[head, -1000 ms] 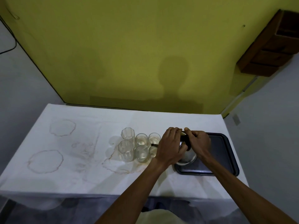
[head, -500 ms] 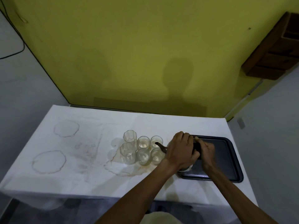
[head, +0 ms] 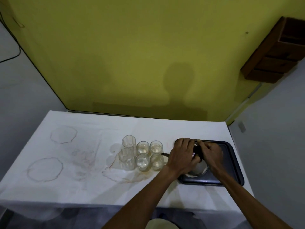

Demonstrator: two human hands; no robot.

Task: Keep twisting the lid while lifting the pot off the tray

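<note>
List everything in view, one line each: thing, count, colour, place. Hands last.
kettle: one, metal with a dark handle and spout, on the tray, under both hands
tray: one, dark, right side of the table
glasses: six, clear, clustered left of the tray
tablecloth: one, white with brown ring stains, covering the table
wall: one, yellow, behind the table
shelf: one, brown wood, upper right
left hand: one, fingers curled over the kettle's top
right hand: one, grip on the kettle's dark handle
</note>
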